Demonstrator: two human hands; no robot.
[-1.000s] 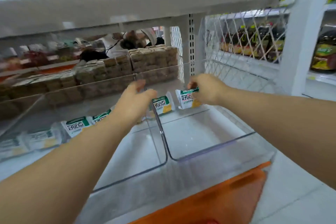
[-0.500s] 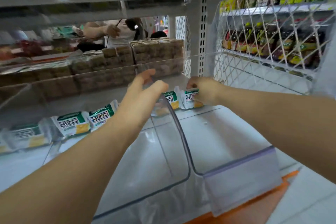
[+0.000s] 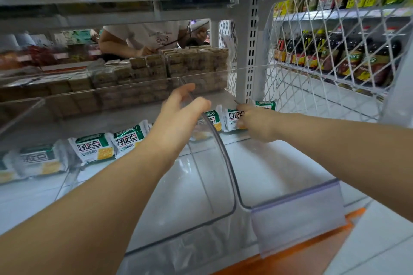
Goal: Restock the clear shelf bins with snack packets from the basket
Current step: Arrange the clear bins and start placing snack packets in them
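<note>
The right hand (image 3: 257, 124) pinches a green-and-white cracker packet (image 3: 232, 118) at the back of the right clear bin (image 3: 279, 163); the left hand (image 3: 178, 116) hovers slack-fingered over the divider (image 3: 220, 140); released tilted, the packet could topple.

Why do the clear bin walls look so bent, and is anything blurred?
Head view: the wide-angle lens bows the clear divider; the far-left packets blur behind hazy plastic; the left hand and the right hand gripping a packet look sharp; light is even.
</note>
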